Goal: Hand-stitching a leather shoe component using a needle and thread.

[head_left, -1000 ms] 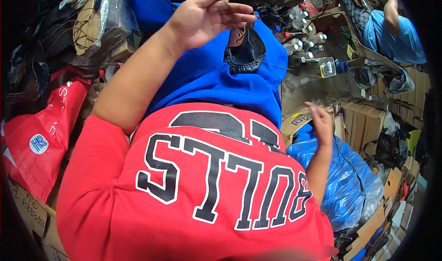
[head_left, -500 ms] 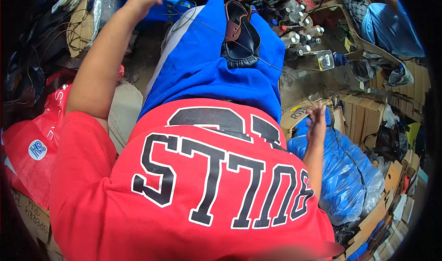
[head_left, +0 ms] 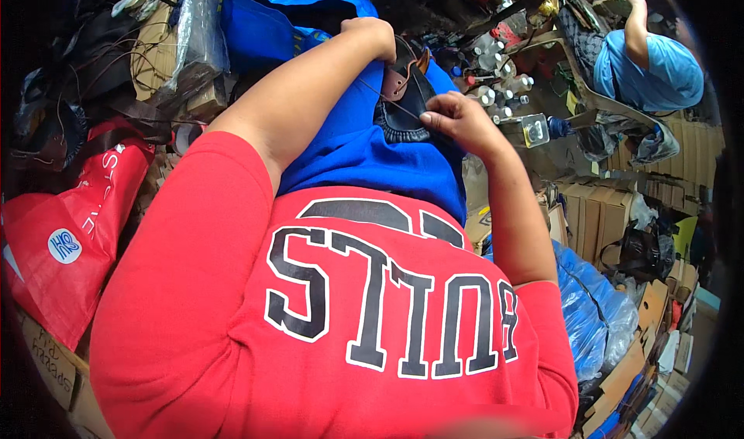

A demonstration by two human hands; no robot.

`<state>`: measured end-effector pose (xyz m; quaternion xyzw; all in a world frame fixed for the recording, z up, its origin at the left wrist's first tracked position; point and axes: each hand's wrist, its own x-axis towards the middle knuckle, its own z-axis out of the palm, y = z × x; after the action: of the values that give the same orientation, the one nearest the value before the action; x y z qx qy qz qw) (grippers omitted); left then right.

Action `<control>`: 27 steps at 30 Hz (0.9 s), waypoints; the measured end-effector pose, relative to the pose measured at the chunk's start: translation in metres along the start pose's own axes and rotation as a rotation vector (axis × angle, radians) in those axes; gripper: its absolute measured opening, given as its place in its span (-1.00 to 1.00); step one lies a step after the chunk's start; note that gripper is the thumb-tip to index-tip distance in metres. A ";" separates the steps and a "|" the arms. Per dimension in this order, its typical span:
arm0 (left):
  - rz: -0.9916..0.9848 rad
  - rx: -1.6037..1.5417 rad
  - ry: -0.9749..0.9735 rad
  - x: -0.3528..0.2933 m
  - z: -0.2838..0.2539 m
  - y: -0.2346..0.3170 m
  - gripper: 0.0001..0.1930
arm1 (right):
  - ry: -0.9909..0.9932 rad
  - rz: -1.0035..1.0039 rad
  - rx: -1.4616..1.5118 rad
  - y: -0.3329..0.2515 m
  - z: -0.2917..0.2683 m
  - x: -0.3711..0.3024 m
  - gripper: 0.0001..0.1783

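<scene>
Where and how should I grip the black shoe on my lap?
Probably by the puckered rim at the near end of the black moccasin-style shoe, coming from the near left. That end faces you, its gathered edge seems pinchable, and your right hand occupies the right side.

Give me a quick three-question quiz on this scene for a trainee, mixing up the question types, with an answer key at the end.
1. True or false: a red bag lies on the person's left side.

2. Multiple choice: which of these is nearest the fingertips of the person's right hand?
A) the red bag
B) the black shoe
C) the blue plastic-wrapped bundle

3. Fill in the colour: the black shoe rests on ____ cloth over the person's lap.

Key: 1. True. 2. B, the black shoe. 3. Blue.
</scene>
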<state>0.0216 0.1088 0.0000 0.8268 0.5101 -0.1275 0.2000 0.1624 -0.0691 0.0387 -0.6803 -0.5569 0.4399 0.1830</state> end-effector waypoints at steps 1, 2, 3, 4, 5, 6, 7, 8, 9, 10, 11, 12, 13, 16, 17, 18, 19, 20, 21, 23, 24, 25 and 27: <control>0.009 -0.029 -0.014 0.002 0.000 -0.001 -0.59 | 0.055 -0.130 -0.114 0.004 0.003 -0.004 -0.73; -0.010 -0.010 -0.027 0.005 0.000 -0.004 -0.59 | 0.141 -0.189 -0.256 0.007 0.007 -0.008 -0.73; 0.018 -0.063 0.019 0.009 0.001 -0.008 -0.61 | 0.204 -0.217 -0.289 0.010 0.011 -0.012 -0.72; 0.059 -0.122 0.042 0.014 0.001 -0.013 -0.63 | 0.281 -0.244 -0.347 0.013 0.016 -0.018 -0.71; 0.041 -0.173 0.099 0.019 0.001 -0.017 -0.63 | 0.327 -0.199 -0.328 0.015 0.022 -0.024 -0.71; 0.038 -0.230 0.132 0.023 0.001 -0.019 -0.62 | 0.392 -0.182 -0.310 0.017 0.026 -0.028 -0.70; 0.118 -0.242 0.226 0.025 0.003 -0.022 -0.69 | 0.392 -0.180 -0.307 0.018 0.030 -0.029 -0.70; 0.118 -0.241 0.225 0.025 0.004 -0.022 -0.69 | 0.422 -0.171 -0.273 0.018 0.033 -0.030 -0.70; 0.091 -0.177 0.154 0.023 0.005 -0.020 -0.68 | 0.467 -0.144 -0.246 0.018 0.035 -0.029 -0.69; 0.093 -0.123 0.092 0.020 0.006 -0.018 -0.67 | 0.458 -0.168 -0.236 0.018 0.038 -0.027 -0.69; 0.093 -0.067 0.137 0.015 0.006 -0.014 -0.63 | 0.475 -0.184 -0.240 0.018 0.039 -0.025 -0.70; 0.075 -0.061 0.130 0.009 0.007 -0.011 -0.63 | 0.504 -0.205 -0.247 0.018 0.040 -0.024 -0.71; 0.167 -0.136 0.315 0.003 0.008 -0.007 -0.60 | 0.503 -0.192 -0.257 0.018 0.040 -0.022 -0.70; 0.317 -0.349 0.552 -0.015 0.010 0.004 -0.59 | 0.455 -0.089 -0.224 0.018 0.037 -0.022 -0.69; 0.377 -0.328 0.375 -0.018 0.009 0.006 -0.57 | 0.448 -0.104 -0.209 0.018 0.036 -0.022 -0.69; 0.398 -0.257 0.241 -0.022 0.011 0.009 -0.65 | 0.404 -0.090 -0.141 0.019 0.034 -0.022 -0.69; 0.382 -0.198 0.194 -0.024 0.012 0.010 -0.69 | 0.377 -0.077 -0.078 0.020 0.034 -0.023 -0.69; 0.403 -0.157 0.190 -0.025 0.012 0.011 -0.72 | 0.360 -0.075 -0.074 0.020 0.033 -0.022 -0.69; 0.392 -0.151 0.180 -0.024 0.011 0.009 -0.72 | 0.371 -0.071 -0.074 0.021 0.034 -0.022 -0.69; 0.391 -0.174 0.309 -0.018 0.006 0.001 -0.75 | 0.390 -0.067 -0.066 0.023 0.036 -0.022 -0.69; 0.364 -0.204 0.318 -0.012 0.003 -0.007 -0.75 | 0.450 -0.102 -0.101 0.024 0.038 -0.022 -0.69; 0.301 -0.135 0.376 -0.005 -0.001 -0.017 -0.76 | 0.511 -0.138 -0.136 0.025 0.040 -0.022 -0.68; 0.204 -0.069 0.401 0.013 -0.010 -0.046 -0.75 | 0.537 -0.139 -0.165 0.027 0.042 -0.024 -0.68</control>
<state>-0.0138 0.1421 -0.0057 0.8756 0.4574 0.0776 0.1346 0.1450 -0.1097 0.0058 -0.7452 -0.5677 0.1839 0.2976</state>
